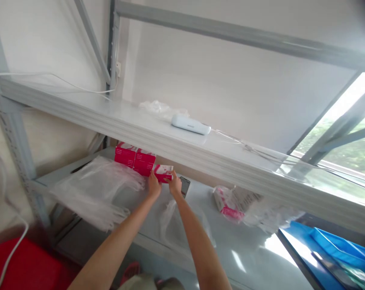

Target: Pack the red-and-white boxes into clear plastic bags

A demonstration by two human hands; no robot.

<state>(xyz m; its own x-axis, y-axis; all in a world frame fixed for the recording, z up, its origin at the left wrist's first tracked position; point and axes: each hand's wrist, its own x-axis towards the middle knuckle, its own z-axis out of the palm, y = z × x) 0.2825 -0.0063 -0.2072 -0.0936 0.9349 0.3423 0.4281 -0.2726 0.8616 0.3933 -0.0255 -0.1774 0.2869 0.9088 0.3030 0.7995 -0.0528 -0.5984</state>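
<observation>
Both of my hands reach onto the lower shelf and grip one pink-and-white box [163, 170]. My left hand [154, 186] is closed on its left end, and my right hand [175, 184] holds its right end. Directly left of it, taller pink boxes [144, 162] stand side by side against the back. A dark phone-like flat object [185, 186] lies just right of my right hand. Beneath my forearms, a clear plastic bag [170, 225] rests on the shelf.
Clear plastic bags [100, 181] spread over the lower shelf's left part. Farther right lies a bagged pink-and-white package [229, 205], then a blue tray [342, 245]. On the upper shelf are a pale blue device [190, 124] and cables. The upper shelf's edge [134, 141] overhangs my hands.
</observation>
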